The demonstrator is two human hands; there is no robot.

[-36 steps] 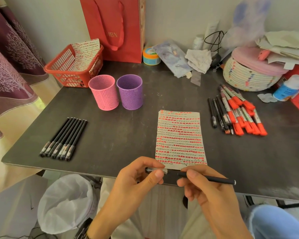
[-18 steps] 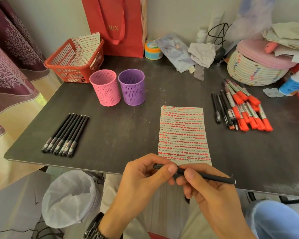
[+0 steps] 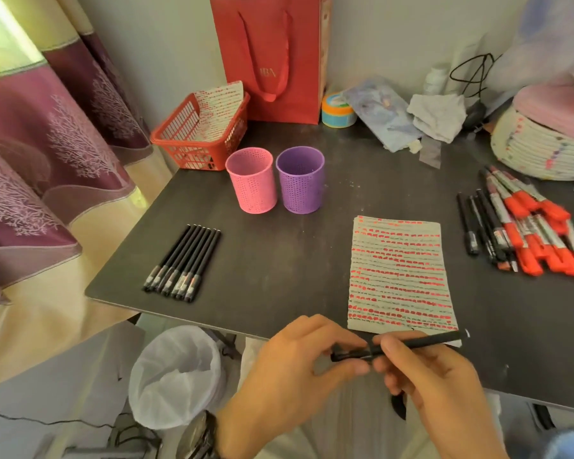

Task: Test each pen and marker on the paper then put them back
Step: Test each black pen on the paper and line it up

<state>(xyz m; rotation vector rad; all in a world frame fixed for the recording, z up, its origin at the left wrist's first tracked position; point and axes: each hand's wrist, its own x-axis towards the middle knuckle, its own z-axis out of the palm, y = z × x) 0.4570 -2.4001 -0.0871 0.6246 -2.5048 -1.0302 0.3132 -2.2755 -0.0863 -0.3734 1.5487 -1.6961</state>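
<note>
A black pen (image 3: 421,342) lies across both my hands at the table's near edge. My left hand (image 3: 295,366) pinches its capped end between thumb and fingers. My right hand (image 3: 438,385) grips the barrel. Just beyond them lies the paper (image 3: 398,276), covered in rows of red and black marks. Several black pens (image 3: 183,263) lie in a neat row on the left of the table. On the right lies a pile of several black pens (image 3: 471,226) and orange-capped markers (image 3: 544,236). A pink cup (image 3: 252,183) and a purple cup (image 3: 300,180) stand behind the paper.
A red basket (image 3: 186,144) holding a marked sheet sits at the back left, beside a red gift bag (image 3: 272,58). A woven basket (image 3: 540,144) and clutter fill the back right. A lined bin (image 3: 176,376) stands below the dark table (image 3: 279,260). A curtain (image 3: 47,144) hangs at the left.
The cap in my left hand has gone onto the pen's tip, and both hands now meet on the pen. The view has turned left.
</note>
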